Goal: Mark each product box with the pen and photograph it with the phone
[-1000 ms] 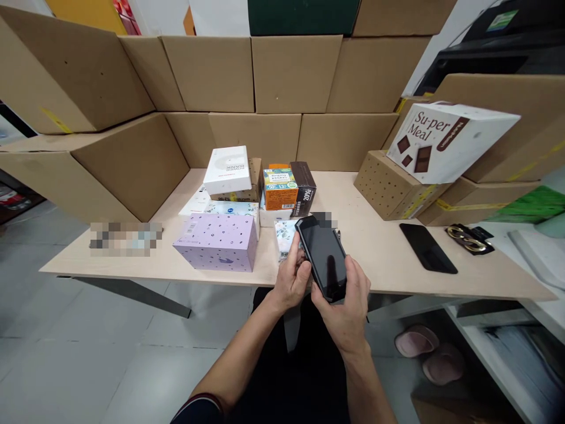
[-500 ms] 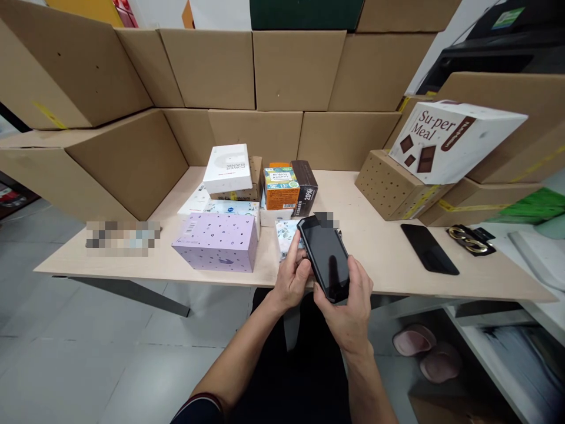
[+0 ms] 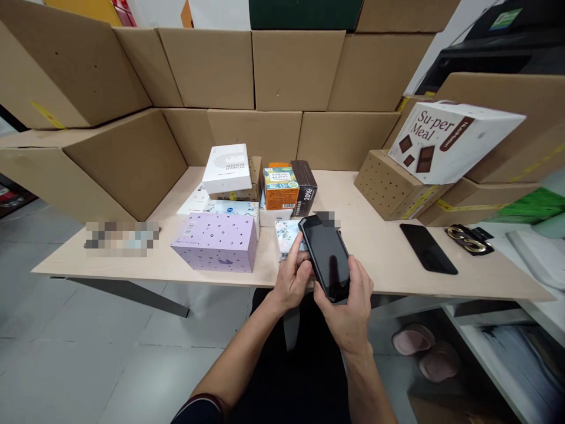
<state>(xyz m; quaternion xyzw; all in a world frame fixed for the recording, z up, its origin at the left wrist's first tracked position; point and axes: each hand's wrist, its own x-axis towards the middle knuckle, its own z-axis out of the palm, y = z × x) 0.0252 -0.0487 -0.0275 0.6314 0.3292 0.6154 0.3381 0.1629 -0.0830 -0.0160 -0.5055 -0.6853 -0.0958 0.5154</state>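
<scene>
A black smartphone [image 3: 327,256] with a dark screen is held tilted above the table's front edge. My left hand [image 3: 292,278] grips its left side, the index finger lying along the edge. On the lower right, my right hand [image 3: 351,299] holds it between thumb and fingers. Behind the phone, a small white box with a blue floral print [image 3: 286,234] is partly covered. To the left stands a lilac box with small dots [image 3: 216,242]. The fingers under the phone are hidden.
Stacked beyond are a white power bank box [image 3: 228,166], an orange box [image 3: 281,197] and a dark brown box [image 3: 304,182]. A flat black slab [image 3: 429,248] lies right. Cardboard boxes [image 3: 256,138] wall the table's back; a Su-per Meal box [image 3: 450,141] leans at right.
The view has shifted very slightly. Both hands keep the same hold on the smartphone, and the boxes have not moved.
</scene>
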